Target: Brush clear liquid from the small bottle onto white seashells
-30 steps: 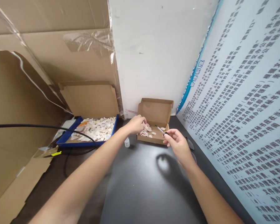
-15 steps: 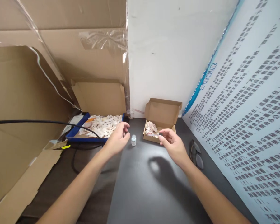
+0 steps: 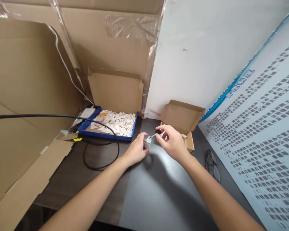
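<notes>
My left hand (image 3: 135, 149) is closed round a small clear bottle (image 3: 147, 142) with its neck uncovered, just above or on the dark table. In my right hand (image 3: 175, 144), pinched between thumb and fingers, is a black cap (image 3: 158, 131) with a thin pale stem. The stem's tip reaches the bottle's mouth; whether it is inside I cannot tell. Behind my right hand stands a small open cardboard box (image 3: 190, 141), its shells mostly hidden by the hand. A blue tray (image 3: 106, 136) of pale seashells (image 3: 121, 123) lies beyond my left hand.
A black cable (image 3: 98, 167) loops over the table left of my left hand. Glasses (image 3: 212, 165) lie at the right, by a printed poster (image 3: 267, 128). Cardboard panels (image 3: 33, 73) close off the left and back. A yellow tag (image 3: 77, 139) sits near the tray.
My left hand has moved to the bottle and closed round it. My right hand has brought the black cap and stem over to the bottle's mouth. The whole view has shifted and tilted.
</notes>
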Demonstrator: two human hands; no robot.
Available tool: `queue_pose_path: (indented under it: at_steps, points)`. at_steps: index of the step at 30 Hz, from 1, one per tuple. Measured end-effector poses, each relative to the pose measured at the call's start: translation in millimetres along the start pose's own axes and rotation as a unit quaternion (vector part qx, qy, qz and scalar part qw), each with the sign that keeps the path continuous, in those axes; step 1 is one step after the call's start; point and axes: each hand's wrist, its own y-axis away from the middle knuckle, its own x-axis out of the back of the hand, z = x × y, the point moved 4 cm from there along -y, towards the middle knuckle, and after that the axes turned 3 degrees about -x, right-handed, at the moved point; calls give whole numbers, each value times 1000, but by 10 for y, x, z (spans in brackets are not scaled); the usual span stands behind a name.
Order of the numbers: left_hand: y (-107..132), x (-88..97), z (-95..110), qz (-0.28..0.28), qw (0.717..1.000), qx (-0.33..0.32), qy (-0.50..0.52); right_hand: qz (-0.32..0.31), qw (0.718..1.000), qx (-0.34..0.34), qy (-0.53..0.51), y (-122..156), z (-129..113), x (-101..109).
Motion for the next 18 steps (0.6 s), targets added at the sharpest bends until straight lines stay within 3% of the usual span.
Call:
queue_pose_path:
  at_steps: [12,18]
  points:
    - [-6,-9,40,6,1000,-22,-9,-93,995,19,20,-29,52,-321]
    - [17,4,10,11,1000,-5,1,-107,994,19,16,-7,97,-386]
